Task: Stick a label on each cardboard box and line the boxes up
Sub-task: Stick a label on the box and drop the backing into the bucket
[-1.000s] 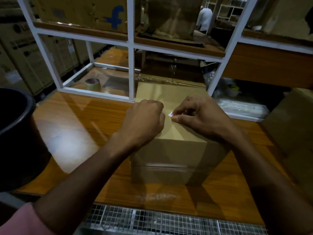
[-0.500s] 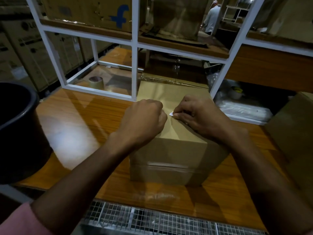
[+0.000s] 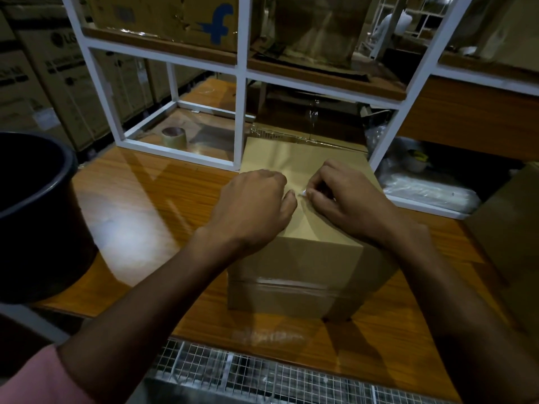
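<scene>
The cardboard box stood against the white frame — bare table leftward. Both hands — left hand, right hand — pinched a small label; its orientation was unclear.

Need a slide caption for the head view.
Both hands work a small white label on the taped cardboard box on the wooden table.

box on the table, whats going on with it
A person is working a small white label over the top of a cardboard box on a wooden table. The right hand pinches the label; the left hand is curled right beside it, what it grips is hidden. The label does not look pressed flat yet. A tape roll sits behind, inside a white frame.
</scene>
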